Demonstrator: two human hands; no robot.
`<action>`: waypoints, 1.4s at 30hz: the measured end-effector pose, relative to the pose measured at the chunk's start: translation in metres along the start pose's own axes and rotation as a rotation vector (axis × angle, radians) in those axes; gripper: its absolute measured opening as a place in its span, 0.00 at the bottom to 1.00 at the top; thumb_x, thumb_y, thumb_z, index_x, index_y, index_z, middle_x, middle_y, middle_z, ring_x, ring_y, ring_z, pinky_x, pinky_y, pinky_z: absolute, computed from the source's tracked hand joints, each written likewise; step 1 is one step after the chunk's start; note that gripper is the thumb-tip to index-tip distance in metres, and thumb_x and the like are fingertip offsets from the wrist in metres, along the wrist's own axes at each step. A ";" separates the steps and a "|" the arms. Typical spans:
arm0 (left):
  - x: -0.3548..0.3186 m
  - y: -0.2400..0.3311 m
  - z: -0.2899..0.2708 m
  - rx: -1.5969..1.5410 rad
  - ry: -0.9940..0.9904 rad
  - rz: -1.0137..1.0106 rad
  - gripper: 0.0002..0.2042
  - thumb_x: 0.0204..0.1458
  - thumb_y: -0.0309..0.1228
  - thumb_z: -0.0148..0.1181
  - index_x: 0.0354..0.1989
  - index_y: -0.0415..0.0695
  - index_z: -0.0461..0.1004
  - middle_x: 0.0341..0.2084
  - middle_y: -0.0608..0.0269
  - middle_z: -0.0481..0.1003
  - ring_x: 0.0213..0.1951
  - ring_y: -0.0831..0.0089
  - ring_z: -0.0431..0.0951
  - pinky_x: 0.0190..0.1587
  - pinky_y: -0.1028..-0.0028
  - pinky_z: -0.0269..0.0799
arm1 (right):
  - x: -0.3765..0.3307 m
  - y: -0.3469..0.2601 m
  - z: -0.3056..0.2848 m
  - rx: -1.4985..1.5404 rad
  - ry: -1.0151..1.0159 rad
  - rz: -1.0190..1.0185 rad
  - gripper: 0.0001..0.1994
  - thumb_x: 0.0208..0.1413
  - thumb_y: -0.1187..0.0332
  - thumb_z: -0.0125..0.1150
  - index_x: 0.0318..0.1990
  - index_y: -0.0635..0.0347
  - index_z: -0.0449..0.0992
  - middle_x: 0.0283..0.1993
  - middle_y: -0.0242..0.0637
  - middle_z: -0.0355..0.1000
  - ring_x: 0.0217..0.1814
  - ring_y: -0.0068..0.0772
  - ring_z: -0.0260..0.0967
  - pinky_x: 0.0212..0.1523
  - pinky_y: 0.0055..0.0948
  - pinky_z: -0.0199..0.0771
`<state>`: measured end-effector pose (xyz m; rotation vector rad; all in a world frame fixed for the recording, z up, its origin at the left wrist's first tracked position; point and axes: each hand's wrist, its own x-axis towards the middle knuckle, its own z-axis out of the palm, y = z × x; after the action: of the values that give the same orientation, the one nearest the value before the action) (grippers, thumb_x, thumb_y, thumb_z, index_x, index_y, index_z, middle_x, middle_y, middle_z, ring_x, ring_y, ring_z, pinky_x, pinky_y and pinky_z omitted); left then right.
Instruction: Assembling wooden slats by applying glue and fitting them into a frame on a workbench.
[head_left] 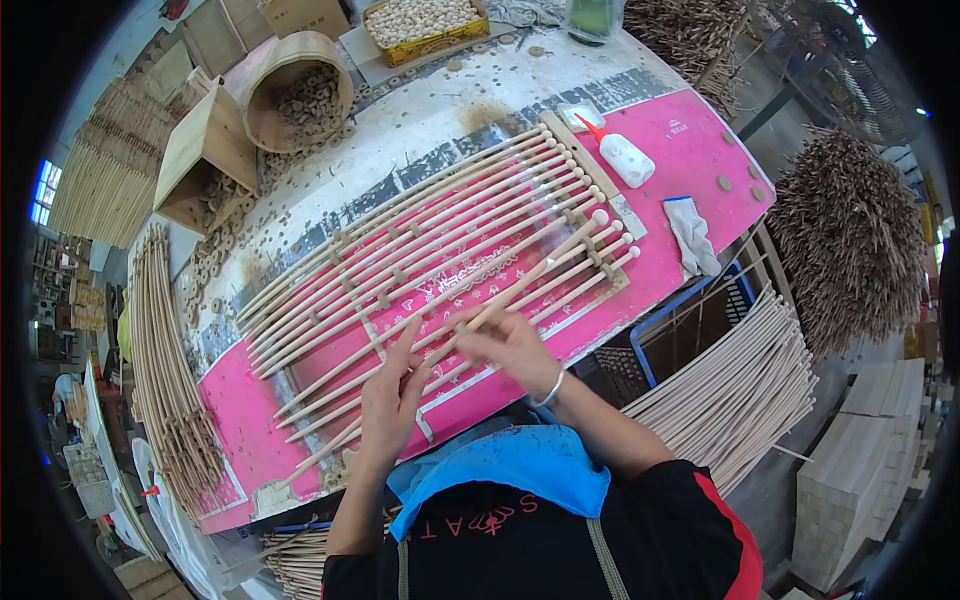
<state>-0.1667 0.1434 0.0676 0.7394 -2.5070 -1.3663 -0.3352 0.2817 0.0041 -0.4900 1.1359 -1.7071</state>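
Observation:
A long wooden stick with a round ball [600, 217] at its far end slants across the pink board [690, 140], raised nearer to me than the rest. My right hand [510, 350] pinches the stick [530, 281] near its middle. Lower along it, my left hand [393, 395] closes round the shaft, its index finger pointing forward; the palm side is partly hidden. Beneath and beyond my hands lies a row of ball-ended wooden sticks [440, 240], side by side. Small wooden rings [400, 276] sit on several of them. Their ball ends line up along a wooden strip [590, 160].
A white squeeze bottle [627, 160] with a red tip and a grey-white glove [692, 237] lie at the right. Buckets of wooden rings [300, 95] and a yellow tray of balls [425, 28] stand far. Stick bundles [175, 370] flank the table; a blue-rimmed basket [690, 320] is right.

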 end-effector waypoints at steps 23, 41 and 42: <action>-0.001 -0.018 -0.012 -0.023 -0.076 0.003 0.16 0.60 0.20 0.62 0.56 0.38 0.81 0.38 0.53 0.82 0.38 0.66 0.83 0.43 0.73 0.75 | -0.015 -0.044 -0.076 -0.156 0.325 -0.046 0.17 0.67 0.65 0.67 0.59 0.62 0.78 0.37 0.28 0.78 0.34 0.15 0.74 0.34 0.16 0.75; 0.023 -0.009 0.003 0.103 -0.094 0.077 0.15 0.60 0.22 0.62 0.55 0.41 0.83 0.36 0.52 0.81 0.36 0.61 0.82 0.39 0.69 0.75 | -0.024 -0.043 -0.099 -0.220 0.416 -0.104 0.14 0.66 0.59 0.69 0.49 0.61 0.82 0.32 0.26 0.77 0.27 0.12 0.71 0.25 0.14 0.65; 0.026 -0.007 0.004 0.138 -0.105 0.072 0.14 0.60 0.22 0.62 0.54 0.41 0.83 0.35 0.52 0.81 0.35 0.61 0.82 0.39 0.68 0.75 | -0.023 -0.045 -0.099 -0.223 0.471 -0.099 0.13 0.66 0.62 0.70 0.46 0.63 0.82 0.30 0.26 0.76 0.26 0.13 0.70 0.25 0.16 0.67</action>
<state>-0.1886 0.1302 0.0579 0.6103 -2.7033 -1.2495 -0.4222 0.3512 -0.0008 -0.2861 1.6764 -1.8449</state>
